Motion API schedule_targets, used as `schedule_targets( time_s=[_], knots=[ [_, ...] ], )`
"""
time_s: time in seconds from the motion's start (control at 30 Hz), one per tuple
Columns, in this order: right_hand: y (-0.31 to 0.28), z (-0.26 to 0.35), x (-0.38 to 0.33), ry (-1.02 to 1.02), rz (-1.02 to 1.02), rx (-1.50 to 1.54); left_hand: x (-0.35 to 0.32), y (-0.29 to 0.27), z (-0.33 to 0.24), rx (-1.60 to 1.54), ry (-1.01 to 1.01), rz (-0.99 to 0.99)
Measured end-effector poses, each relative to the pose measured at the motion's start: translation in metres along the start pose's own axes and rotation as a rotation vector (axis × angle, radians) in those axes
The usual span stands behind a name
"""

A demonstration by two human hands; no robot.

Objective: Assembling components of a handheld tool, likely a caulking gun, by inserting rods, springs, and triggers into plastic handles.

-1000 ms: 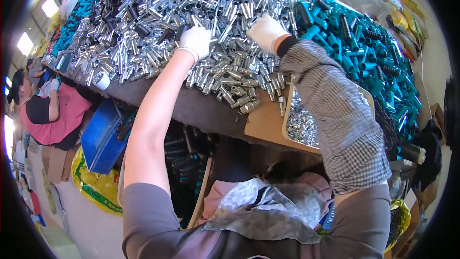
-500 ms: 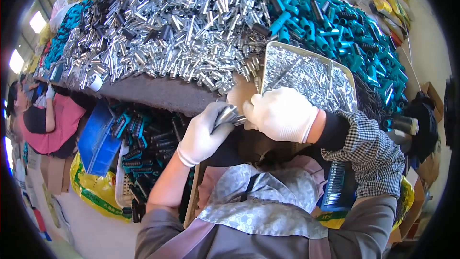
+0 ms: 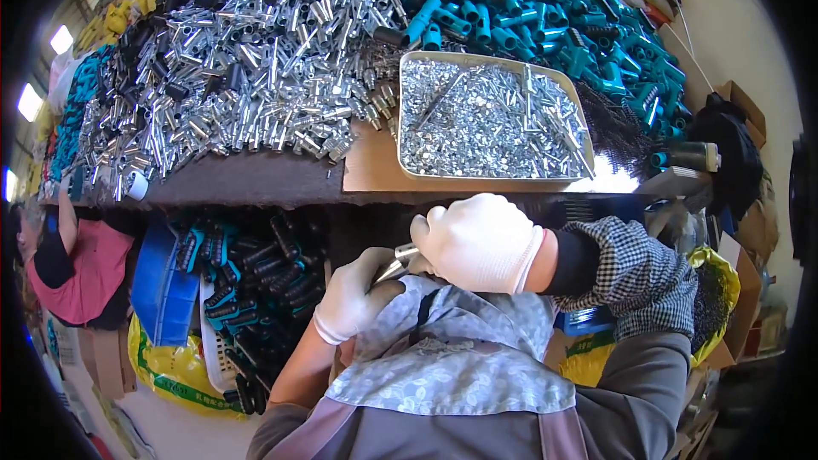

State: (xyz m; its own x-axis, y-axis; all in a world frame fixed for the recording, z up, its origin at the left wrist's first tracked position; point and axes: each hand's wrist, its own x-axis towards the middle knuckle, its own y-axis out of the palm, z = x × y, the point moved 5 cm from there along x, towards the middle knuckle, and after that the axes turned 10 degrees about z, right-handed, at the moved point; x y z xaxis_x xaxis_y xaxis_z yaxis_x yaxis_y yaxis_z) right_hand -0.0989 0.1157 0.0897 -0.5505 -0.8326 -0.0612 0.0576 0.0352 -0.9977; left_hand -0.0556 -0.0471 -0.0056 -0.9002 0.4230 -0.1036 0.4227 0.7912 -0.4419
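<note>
Left hand (image 3: 348, 298), right hand (image 3: 484, 243) gripping metal parts (image 3: 392, 271); dark bench (image 3: 264, 177) heaped (pale floor (image 3: 183, 428) below).

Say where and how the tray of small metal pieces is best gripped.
Probably take the tray by its raised left and right rims, coming from the near side: a heap of teal parts lies beyond its far edge, and its open, loaded top suggests keeping it level.
</note>
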Motion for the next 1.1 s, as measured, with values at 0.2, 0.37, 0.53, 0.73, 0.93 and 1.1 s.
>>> schedule_targets(
  time_s=[0.2,0.37,0.53,0.73,0.93,1.1],
  knots=[
    [0.016,0.019,-0.007,-0.002,0.115,0.27,0.005,0.017,-0.025,0.067,0.14,0.117],
    [-0.017,0.0,-0.018,-0.063,0.011,0.366,0.008,0.042,-0.003,-0.159,0.142,0.098],
    [-0.01,-0.113,-0.09,0.618,-0.42,0.081,0.011,0.046,0.015,-0.225,0.356,0.016],
    [0.03,-0.135,-0.115,0.761,-0.425,-0.055,0.022,0.048,-0.015,-0.02,0.403,-0.011],
    [0.032,-0.117,-0.138,0.676,-0.73,0.197,0.03,0.044,-0.01,-0.202,0.171,-0.137],
    [0.083,-0.071,-0.155,0.614,-0.32,1.061,0.03,0.039,-0.005,-0.371,0.223,-0.333]
  ],
)
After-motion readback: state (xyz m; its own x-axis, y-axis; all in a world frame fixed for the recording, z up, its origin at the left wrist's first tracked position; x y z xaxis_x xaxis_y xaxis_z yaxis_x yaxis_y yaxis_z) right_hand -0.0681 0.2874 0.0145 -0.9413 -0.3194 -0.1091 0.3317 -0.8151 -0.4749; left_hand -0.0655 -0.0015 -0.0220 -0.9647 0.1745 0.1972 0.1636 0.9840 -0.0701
